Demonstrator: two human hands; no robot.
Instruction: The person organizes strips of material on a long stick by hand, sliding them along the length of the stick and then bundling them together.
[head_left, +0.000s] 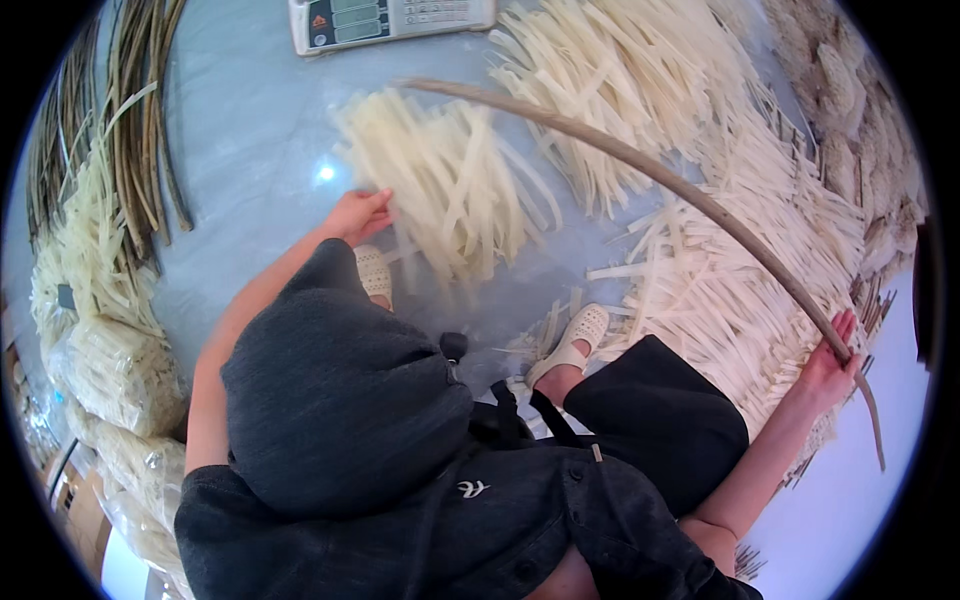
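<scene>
A long, curved brown stick crosses the view from upper middle to lower right. My right hand holds it near its thinner lower end, which pokes out past the palm. Its thick far end hangs above a loose, blurred heap of pale, flat strips in front of me. My left hand is at the left edge of that heap, fingers curled; whether they pinch a strip is hidden by blur. Beneath the stick on my right spreads a broad layer of similar pale strips.
A digital scale stands at the top. Dark sticks lie at upper left, above clear bags of pale material. More strips are piled at upper right, beside lumpy brownish bundles. My shoes stand on grey sheeting.
</scene>
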